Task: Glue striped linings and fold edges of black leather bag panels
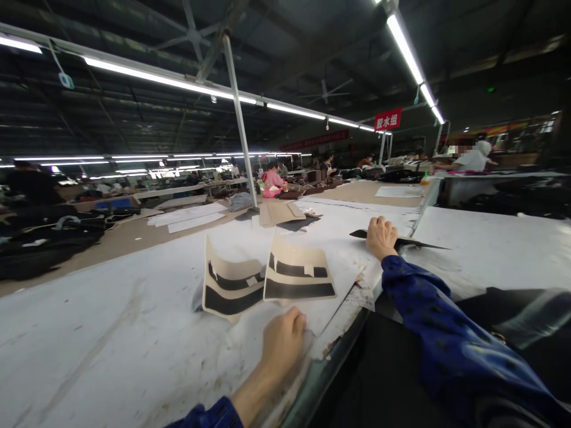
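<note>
My right hand (380, 236) is closed on a thin dark flat piece (419, 242) that lies at the far edge of the white table (111, 321). My left hand (282, 340) rests as a loose fist on the table's near edge, fingers curled under; what they hold, if anything, is hidden. Just beyond it lie two stacks of beige panels with black stripes, one (229, 284) to the left and one (298, 272) to the right, their back edges curling upward.
A slanted metal pole (239, 119) rises from the table behind the panels. Cardboard pieces (279, 212) and paper sheets (187, 217) lie farther back. Dark fabric (513, 309) is piled at right. Other people work at distant tables.
</note>
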The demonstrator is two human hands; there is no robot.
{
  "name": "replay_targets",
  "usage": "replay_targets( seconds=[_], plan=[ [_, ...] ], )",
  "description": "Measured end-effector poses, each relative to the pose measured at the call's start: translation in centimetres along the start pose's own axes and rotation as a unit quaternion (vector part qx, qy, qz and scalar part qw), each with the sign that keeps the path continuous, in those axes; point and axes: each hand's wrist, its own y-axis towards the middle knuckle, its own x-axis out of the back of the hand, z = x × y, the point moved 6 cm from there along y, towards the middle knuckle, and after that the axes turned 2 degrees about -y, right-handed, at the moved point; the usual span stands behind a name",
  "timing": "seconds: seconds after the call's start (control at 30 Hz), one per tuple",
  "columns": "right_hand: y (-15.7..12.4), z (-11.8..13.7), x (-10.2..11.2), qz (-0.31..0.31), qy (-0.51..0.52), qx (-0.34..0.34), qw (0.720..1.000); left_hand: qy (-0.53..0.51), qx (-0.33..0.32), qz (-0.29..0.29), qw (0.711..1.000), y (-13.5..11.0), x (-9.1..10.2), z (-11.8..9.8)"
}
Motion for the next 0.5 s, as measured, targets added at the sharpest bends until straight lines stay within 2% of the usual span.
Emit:
replay_targets(
  seconds=[0.1, 0.2, 0.37, 0.5],
  plan=[
    [-1.1, -0.8, -0.3, 0.004, -0.033, 0.02, 0.999, 0.003, -0.003, -0.004, 1.0, 0.0, 0.0, 0.1],
    [-4.3, 0.8, 0.6, 0.007, -0.042, 0.085, 0.995, 0.003, -0.009, -0.009, 1.0, 0.0, -0.1, 0.2],
    [-13.5, 3.9, 4.2, -0.015, -0.018, 0.204, 0.979, -0.017, -0.017, -0.019, 1.0, -0.3, 0.1, 0.2],
    [-20.7, 4.3, 6.3, -0.058, 0.014, 0.232, 0.971, -0.062, -0.026, -0.025, 0.997, -0.9, 0.6, -0.3]
  ],
)
